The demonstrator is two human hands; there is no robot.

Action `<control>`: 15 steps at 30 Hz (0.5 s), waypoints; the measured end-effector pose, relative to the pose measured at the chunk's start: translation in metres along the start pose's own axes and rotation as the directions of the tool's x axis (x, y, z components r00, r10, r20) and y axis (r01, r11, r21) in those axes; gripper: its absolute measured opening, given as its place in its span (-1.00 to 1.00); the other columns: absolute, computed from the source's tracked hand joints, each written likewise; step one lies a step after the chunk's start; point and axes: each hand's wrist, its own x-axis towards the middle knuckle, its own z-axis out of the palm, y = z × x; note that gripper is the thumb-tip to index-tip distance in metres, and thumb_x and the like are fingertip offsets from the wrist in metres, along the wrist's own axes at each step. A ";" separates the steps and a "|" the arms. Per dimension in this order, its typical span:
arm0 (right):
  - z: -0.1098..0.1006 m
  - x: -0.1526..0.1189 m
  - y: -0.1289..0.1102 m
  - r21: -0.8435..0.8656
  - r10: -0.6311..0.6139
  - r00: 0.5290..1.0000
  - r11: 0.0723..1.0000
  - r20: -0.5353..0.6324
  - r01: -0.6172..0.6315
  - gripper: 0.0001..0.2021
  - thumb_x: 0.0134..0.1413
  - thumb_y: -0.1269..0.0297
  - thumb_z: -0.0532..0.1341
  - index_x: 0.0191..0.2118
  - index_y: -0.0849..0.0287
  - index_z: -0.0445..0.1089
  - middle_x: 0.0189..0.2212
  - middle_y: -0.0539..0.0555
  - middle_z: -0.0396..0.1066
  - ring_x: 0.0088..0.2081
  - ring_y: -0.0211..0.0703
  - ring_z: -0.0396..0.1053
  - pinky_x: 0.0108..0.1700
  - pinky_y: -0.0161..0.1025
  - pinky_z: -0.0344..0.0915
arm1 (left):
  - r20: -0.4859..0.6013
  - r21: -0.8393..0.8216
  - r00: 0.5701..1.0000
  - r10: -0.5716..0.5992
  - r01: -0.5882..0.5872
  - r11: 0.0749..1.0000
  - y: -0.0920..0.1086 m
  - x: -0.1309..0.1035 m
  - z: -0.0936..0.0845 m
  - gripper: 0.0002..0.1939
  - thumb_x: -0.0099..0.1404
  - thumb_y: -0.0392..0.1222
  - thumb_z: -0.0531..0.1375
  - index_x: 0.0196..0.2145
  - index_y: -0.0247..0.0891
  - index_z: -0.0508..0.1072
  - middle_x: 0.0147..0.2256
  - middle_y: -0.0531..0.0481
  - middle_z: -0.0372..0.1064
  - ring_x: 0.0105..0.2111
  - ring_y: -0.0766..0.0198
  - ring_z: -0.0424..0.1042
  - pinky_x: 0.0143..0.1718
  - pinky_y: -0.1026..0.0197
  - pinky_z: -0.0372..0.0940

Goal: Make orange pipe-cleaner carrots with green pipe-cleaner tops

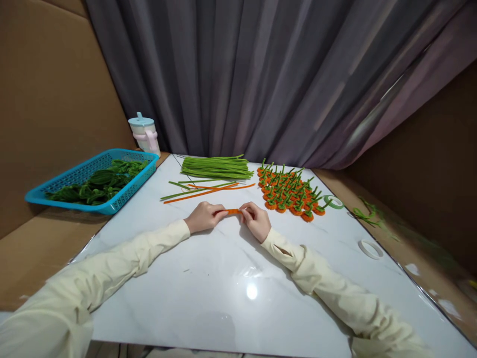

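Observation:
Between my two hands, low over the white table, a short orange pipe cleaner piece is stretched level. My left hand pinches its left end with thumb and forefinger. At the other end, my right hand grips it in closed fingers, which hide that tip. Just beyond the hands lie loose green pipe cleaners and long orange pipe cleaners. Behind those rests a thick bundle of green pipe cleaners. To the right stand rows of small orange pieces with green stems.
A blue basket with dark green fuzzy pieces sits at the left edge. Behind it is a lidded cup. Rolls of green tape and white tape lie at the right. A grey curtain hangs behind.

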 end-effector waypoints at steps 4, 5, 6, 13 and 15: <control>-0.005 0.001 -0.004 -0.066 -0.044 0.999 0.997 -0.008 0.044 -0.95 -0.16 0.38 0.18 -0.45 0.13 0.33 -0.75 -0.14 0.18 -0.66 -0.34 0.03 -0.55 -0.36 -0.01 | 0.206 -0.353 0.970 -0.130 0.198 0.914 -0.006 0.009 -0.009 -0.74 0.13 -0.08 0.14 -0.48 -0.33 0.49 -0.62 0.06 0.30 -0.61 0.41 0.12 -0.55 0.35 0.02; -0.006 0.002 -0.003 -0.066 -0.041 0.999 0.997 0.011 0.042 -0.95 -0.16 0.36 0.19 -0.45 0.14 0.32 -0.76 -0.14 0.17 -0.67 -0.35 0.02 -0.56 -0.36 -0.02 | 0.263 -0.416 0.955 -0.136 0.240 0.877 -0.008 0.012 -0.012 -0.74 0.11 -0.07 0.16 -0.49 -0.34 0.50 -0.61 0.06 0.30 -0.59 0.41 0.13 -0.56 0.35 0.02; -0.006 0.004 -0.003 -0.058 -0.032 0.999 0.998 0.038 0.034 -0.95 -0.16 0.34 0.19 -0.46 0.15 0.31 -0.77 -0.15 0.17 -0.68 -0.36 0.02 -0.58 -0.37 -0.04 | 0.308 -0.453 0.942 -0.135 0.270 0.849 -0.010 0.014 -0.015 -0.73 0.09 -0.06 0.18 -0.49 -0.35 0.50 -0.63 0.06 0.29 -0.61 0.41 0.13 -0.58 0.35 0.01; -0.008 0.010 -0.005 0.070 0.084 0.957 0.992 0.279 -0.107 -0.75 -0.22 0.15 0.27 -0.45 0.21 0.29 -0.78 -0.12 0.21 -0.75 -0.41 0.04 -0.67 -0.42 -0.11 | 0.547 -0.609 0.831 -0.100 0.476 0.634 -0.020 0.017 -0.029 -0.73 0.06 -0.05 0.22 -0.46 -0.36 0.50 -0.78 0.17 -0.07 -0.75 0.49 -0.14 -0.73 0.34 -0.25; -0.010 0.011 -0.006 0.112 0.094 0.948 0.985 0.306 -0.133 -0.71 -0.22 0.13 0.28 -0.42 0.23 0.30 -0.74 -0.09 0.26 -0.74 -0.41 0.06 -0.68 -0.42 -0.11 | 0.543 -0.673 0.836 -0.077 0.488 0.556 -0.021 0.016 -0.027 -0.72 0.07 -0.05 0.21 -0.47 -0.38 0.48 -0.76 0.19 -0.13 -0.74 0.49 -0.16 -0.74 0.35 -0.23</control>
